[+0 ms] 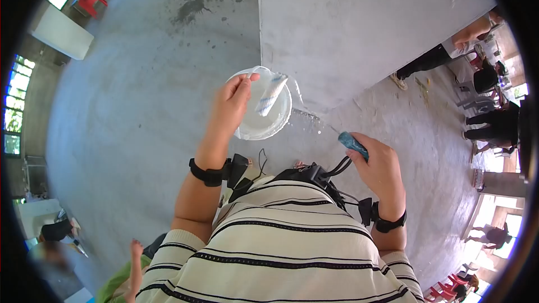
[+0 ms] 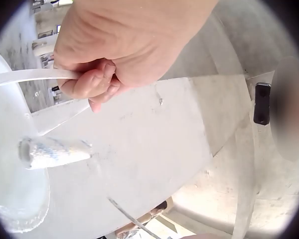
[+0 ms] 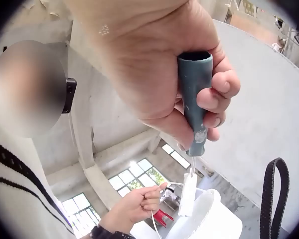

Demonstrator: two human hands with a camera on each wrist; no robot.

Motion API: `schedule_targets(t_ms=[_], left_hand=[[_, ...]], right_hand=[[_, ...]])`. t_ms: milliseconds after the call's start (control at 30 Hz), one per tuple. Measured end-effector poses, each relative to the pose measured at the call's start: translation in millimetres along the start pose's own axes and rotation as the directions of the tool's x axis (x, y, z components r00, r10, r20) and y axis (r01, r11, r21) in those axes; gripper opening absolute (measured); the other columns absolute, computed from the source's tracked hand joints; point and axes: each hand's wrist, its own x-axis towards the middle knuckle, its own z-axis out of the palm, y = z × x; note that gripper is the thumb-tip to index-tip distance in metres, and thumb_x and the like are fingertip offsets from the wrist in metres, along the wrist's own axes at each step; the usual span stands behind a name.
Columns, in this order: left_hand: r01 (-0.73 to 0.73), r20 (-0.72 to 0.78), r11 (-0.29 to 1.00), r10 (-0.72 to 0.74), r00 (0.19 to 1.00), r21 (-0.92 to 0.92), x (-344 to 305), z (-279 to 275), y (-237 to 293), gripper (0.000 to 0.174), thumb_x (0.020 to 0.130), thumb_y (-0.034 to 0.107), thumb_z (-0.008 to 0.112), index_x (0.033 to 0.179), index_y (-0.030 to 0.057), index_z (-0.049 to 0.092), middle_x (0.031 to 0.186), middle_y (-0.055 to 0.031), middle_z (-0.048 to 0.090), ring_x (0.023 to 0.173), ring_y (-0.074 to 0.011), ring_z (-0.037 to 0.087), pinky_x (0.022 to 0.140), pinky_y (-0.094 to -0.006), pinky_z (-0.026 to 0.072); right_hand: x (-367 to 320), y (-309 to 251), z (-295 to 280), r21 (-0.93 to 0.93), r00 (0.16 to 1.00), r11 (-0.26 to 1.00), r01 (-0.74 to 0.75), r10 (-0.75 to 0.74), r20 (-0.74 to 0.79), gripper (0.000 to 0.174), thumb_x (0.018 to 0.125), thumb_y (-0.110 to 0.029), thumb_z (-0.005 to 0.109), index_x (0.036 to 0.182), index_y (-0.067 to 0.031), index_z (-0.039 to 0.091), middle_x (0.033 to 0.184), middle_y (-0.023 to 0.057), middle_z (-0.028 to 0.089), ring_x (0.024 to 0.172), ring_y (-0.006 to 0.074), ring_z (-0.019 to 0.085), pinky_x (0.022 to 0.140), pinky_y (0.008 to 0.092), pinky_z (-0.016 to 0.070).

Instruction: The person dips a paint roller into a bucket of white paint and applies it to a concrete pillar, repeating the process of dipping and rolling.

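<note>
My left hand [image 1: 233, 98] grips the thin white handle strap [image 2: 30, 75] of a white bucket [image 1: 252, 136], its fingers curled round the strap. Whitish paint coats the inside of the bucket. Over its mouth is the white, faintly blue-marked sleeve of a paint roller [image 1: 272, 95], tilted, with paint on it. My right hand [image 1: 382, 163] holds the roller by its blue-green grip [image 3: 195, 94], fingers and thumb wrapped around it. From that grip a thin metal rod runs toward the sleeve.
A large pale wall panel [image 1: 359, 28] stands just ahead, its corner close to the bucket. White drips [image 1: 319, 131] spot the grey concrete floor [image 1: 140, 90]. People [image 1: 429, 62] are at the right; a red chair [image 1: 91, 3] stands far left. Another person's arm [image 1: 136, 264] shows at lower left.
</note>
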Motion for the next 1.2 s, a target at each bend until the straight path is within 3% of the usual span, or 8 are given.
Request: schedule_targets(t_ms=[367,467,500,567,667,1100,1167,1200], left_hand=[[0.011,0.088,1.0,-0.013,0.996,0.022,4.2,-6.8,-2.0,0.029,0.096,0.014,0.041,0.115,-0.0013,0.056,0.063,0.0086,0.029,0.051,-0.0001,0.022,0.045,-0.0175,0.0199],[0.029,0.102,1.0,-0.029,0.994,0.005,8.0,-6.6,-3.5,0.029,0.095,0.014,0.041,0.115,-0.0013,0.056,0.063,0.0085,0.03,0.052,-0.0001,0.023,0.045,-0.0174,0.0202],[0.032,0.107,0.999,-0.033,0.994,0.007,9.4,-6.8,-5.2,0.029,0.095,0.014,0.041,0.115,-0.0013,0.056,0.063,0.0085,0.03,0.052,-0.0001,0.023,0.045,-0.0174,0.0202],[0.039,0.119,0.999,-0.039,0.992,0.001,11.5,-8.0,-8.8,0.029,0.095,0.015,0.042,0.115,-0.0013,0.056,0.064,0.0086,0.03,0.053,-0.0001,0.024,0.045,-0.0172,0.0203],[0.037,0.117,0.999,-0.04,0.992,0.036,12.6,-7.0,-9.3,0.029,0.095,0.015,0.042,0.114,-0.0012,0.057,0.064,0.0087,0.031,0.054,-0.0001,0.025,0.045,-0.0171,0.0205],[0.023,0.15,0.993,-0.041,0.988,0.116,16.3,1.7,-19.3,0.029,0.095,0.015,0.041,0.114,-0.0012,0.056,0.064,0.0081,0.032,0.052,0.0002,0.025,0.045,-0.0168,0.0214],[0.001,0.161,0.997,-0.014,0.987,0.083,17.6,1.4,-22.4,0.029,0.095,0.014,0.042,0.114,-0.0018,0.056,0.064,0.0081,0.032,0.051,0.0003,0.024,0.045,-0.0169,0.021],[0.0,0.163,0.997,-0.014,0.987,0.083,18.0,1.3,-22.2,0.029,0.095,0.014,0.042,0.114,-0.0018,0.056,0.064,0.0081,0.032,0.051,0.0003,0.024,0.045,-0.0169,0.021]], right_hand=[[54.0,-30.7,40.4,-0.129,0.956,0.969,0.211,-0.177,0.232,0.018,0.083,-0.019,0.059,0.089,-0.0026,0.061,0.067,0.0163,0.062,0.067,0.033,0.061,0.058,0.0403,0.0472],[75.1,-41.7,47.9,-0.193,0.923,0.963,0.186,-0.103,0.372,0.019,0.081,-0.018,0.058,0.093,-0.0031,0.062,0.069,0.0189,0.059,0.066,0.0378,0.058,0.059,0.0448,0.0442],[79.3,-43.5,50.7,-0.191,0.923,0.965,0.179,-0.098,0.371,0.019,0.081,-0.018,0.058,0.093,-0.0031,0.062,0.069,0.0189,0.059,0.066,0.0378,0.058,0.059,0.0448,0.0442],[86.2,-45.1,57.6,-0.283,0.907,0.874,0.395,-0.324,0.267,0.011,0.072,-0.009,0.058,0.064,-0.0038,0.063,0.065,0.0147,0.062,0.063,0.0289,0.062,0.057,0.0378,0.0483],[99.4,-43.9,63.4,-0.225,0.899,0.883,0.413,-0.356,0.254,0.018,0.079,-0.018,0.06,0.072,-0.0021,0.065,0.064,0.0183,0.059,0.063,0.0372,0.058,0.056,0.0434,0.0446],[117.0,-32.6,77.8,-0.273,0.907,0.921,0.277,-0.157,0.391,0.019,0.078,-0.018,0.06,0.068,-0.0026,0.066,0.066,0.0183,0.061,0.063,0.0358,0.06,0.057,0.0425,0.0464],[117.2,-30.4,80.2,-0.291,0.91,0.916,0.277,-0.152,0.386,0.008,0.062,-0.009,0.06,0.064,-0.0047,0.065,0.068,0.0165,0.063,0.065,0.0326,0.062,0.057,0.04,0.0495],[116.0,-29.2,79.8,-0.292,0.91,0.916,0.275,-0.151,0.385,0.008,0.062,-0.009,0.06,0.064,-0.0047,0.065,0.068,0.0165,0.063,0.065,0.0326,0.062,0.057,0.04,0.0495]])
